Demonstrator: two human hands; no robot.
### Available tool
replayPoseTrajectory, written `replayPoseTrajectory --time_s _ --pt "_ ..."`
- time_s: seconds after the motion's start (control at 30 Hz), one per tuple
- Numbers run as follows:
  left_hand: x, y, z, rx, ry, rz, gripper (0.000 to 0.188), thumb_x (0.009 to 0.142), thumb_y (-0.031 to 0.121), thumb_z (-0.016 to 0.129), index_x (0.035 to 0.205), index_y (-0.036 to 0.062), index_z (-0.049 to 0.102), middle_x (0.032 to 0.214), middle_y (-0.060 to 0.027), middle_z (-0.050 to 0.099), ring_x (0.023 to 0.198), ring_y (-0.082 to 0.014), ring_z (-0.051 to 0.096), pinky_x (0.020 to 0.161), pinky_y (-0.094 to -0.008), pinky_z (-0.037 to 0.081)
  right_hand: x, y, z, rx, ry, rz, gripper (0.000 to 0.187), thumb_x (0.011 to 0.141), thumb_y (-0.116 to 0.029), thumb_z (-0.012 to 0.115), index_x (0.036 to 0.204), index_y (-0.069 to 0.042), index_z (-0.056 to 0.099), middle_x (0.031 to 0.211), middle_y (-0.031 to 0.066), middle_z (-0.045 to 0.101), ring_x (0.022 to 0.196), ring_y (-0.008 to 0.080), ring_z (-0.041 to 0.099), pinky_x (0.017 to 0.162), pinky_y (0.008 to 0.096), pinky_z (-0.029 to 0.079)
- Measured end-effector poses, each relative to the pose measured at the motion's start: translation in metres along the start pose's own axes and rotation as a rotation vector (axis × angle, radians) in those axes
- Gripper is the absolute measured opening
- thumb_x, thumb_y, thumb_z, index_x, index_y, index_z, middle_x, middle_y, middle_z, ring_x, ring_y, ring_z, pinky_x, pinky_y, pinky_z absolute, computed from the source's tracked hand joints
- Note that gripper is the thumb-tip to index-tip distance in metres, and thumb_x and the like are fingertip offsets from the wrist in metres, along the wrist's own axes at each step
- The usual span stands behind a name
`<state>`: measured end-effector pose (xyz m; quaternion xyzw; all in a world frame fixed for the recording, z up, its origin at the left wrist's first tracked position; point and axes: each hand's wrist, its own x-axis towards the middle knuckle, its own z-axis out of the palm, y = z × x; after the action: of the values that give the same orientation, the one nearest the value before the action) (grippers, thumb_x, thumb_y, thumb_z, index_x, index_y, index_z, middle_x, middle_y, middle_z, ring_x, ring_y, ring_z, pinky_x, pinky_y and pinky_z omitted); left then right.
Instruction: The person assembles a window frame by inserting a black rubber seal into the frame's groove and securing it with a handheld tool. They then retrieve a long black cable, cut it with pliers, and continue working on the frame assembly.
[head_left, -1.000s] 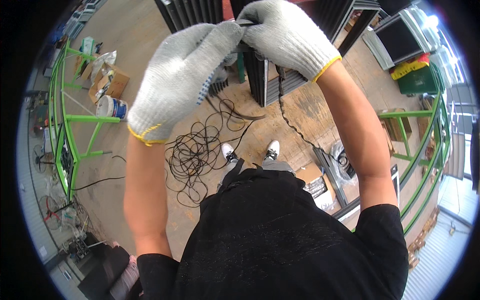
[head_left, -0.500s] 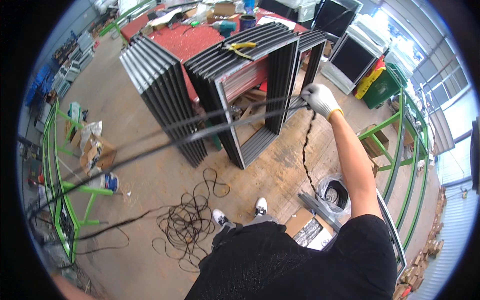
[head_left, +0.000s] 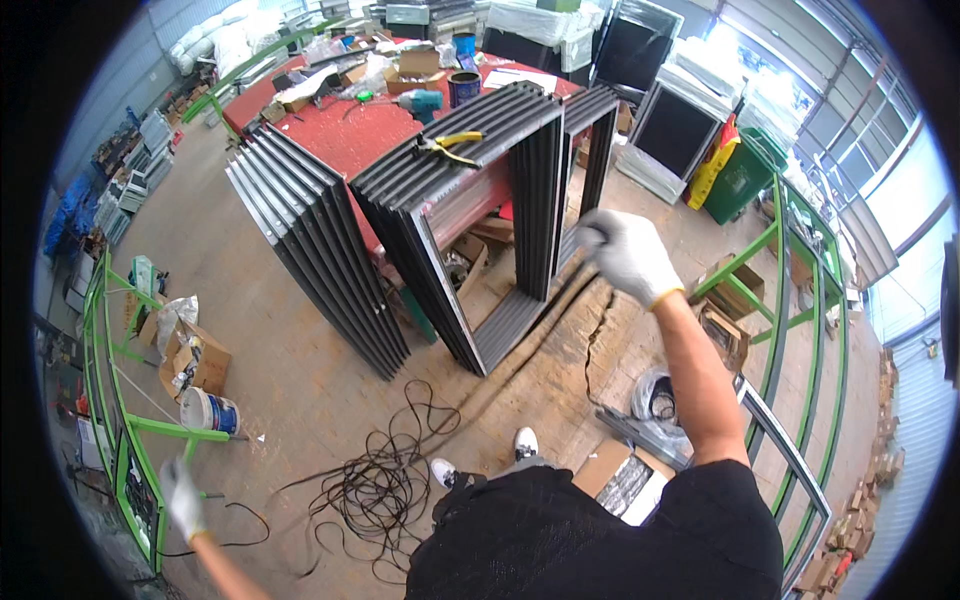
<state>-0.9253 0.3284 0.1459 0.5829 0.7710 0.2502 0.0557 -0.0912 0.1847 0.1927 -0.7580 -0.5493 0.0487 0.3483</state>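
My right hand [head_left: 630, 258], in a white glove with a yellow cuff, is raised to the right of the standing black frames [head_left: 440, 290]. Its fingers are closed on a long black rubber strip [head_left: 545, 330]. That strip slopes down leftward toward a tangled heap of black strip [head_left: 370, 490] on the floor. Another dark strand [head_left: 592, 350] hangs below the hand toward a plastic-wrapped coil [head_left: 660, 400]. Far at the lower left, my left hand [head_left: 183, 502], also gloved, is near a green metal rack [head_left: 150, 500]. Motion smears its fingers, and I see no strip in it.
Yellow-handled pliers [head_left: 452, 145] lie on top of the frames. Behind is a red table [head_left: 375, 130] with a teal power tool [head_left: 420, 101]. Green racks [head_left: 778, 330] stand on both sides. An open carton [head_left: 605, 475] and a white bucket [head_left: 208, 410] are on the floor.
The strip stretched across in front of the frames has dropped toward the floor on the left. My left hand has come into view at lower left. My right hand stays raised.
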Motion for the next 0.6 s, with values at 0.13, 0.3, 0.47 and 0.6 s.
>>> replayPoseTrajectory --time_s 0.13,0.3,0.47,0.6 --pt "-0.096 0.256 0.113 -0.614 -0.328 0.425 0.03 0.109 0.017 0.059 0.128 -0.0036 0.068 0.125 -0.0119 0.071 0.117 -0.0214 0.064 0.108 -0.0337 0.048 0.009 -0.107 0.043 -0.043 -0.154 -0.327 0.021 0.092 -0.02 0.067 0.099 -0.003 0.076 0.085 0.025 0.072 0.085 0.0438 0.074 0.08 0.0496 0.059" --pt "-0.182 0.434 0.149 -1.058 -0.774 0.515 0.051 0.111 0.028 0.061 0.147 -0.0072 0.055 0.135 -0.0165 0.067 0.13 -0.0205 0.058 0.115 -0.0343 0.044 0.022 -0.166 0.09 -0.128 -0.302 -0.317 0.024 0.092 -0.023 0.068 0.101 -0.004 0.079 0.092 0.0245 0.075 0.091 0.0419 0.075 0.085 0.0466 0.06" --pt "-0.203 0.457 0.159 -1.106 -0.936 0.164 0.051 0.11 0.046 0.063 0.125 -0.002 0.067 0.089 -0.0018 0.066 0.072 -0.0092 0.057 0.068 -0.0264 0.048 0.037 -0.134 0.104 -0.142 -0.252 -0.211 0.027 0.093 -0.023 0.068 0.108 -0.005 0.081 0.101 0.0212 0.079 0.093 0.0367 0.077 0.089 0.042 0.06" --pt "-0.209 0.458 0.168 -0.846 -0.879 0.265 0.046 0.109 0.046 0.064 0.11 0.0004 0.074 0.078 0.0 0.062 0.066 -0.0088 0.053 0.062 -0.0281 0.043 0.031 -0.097 0.123 0.03 -0.415 -0.097 0.031 0.092 -0.022 0.069 0.113 -0.004 0.081 0.103 0.0189 0.08 0.091 0.0341 0.078 0.089 0.0406 0.061"
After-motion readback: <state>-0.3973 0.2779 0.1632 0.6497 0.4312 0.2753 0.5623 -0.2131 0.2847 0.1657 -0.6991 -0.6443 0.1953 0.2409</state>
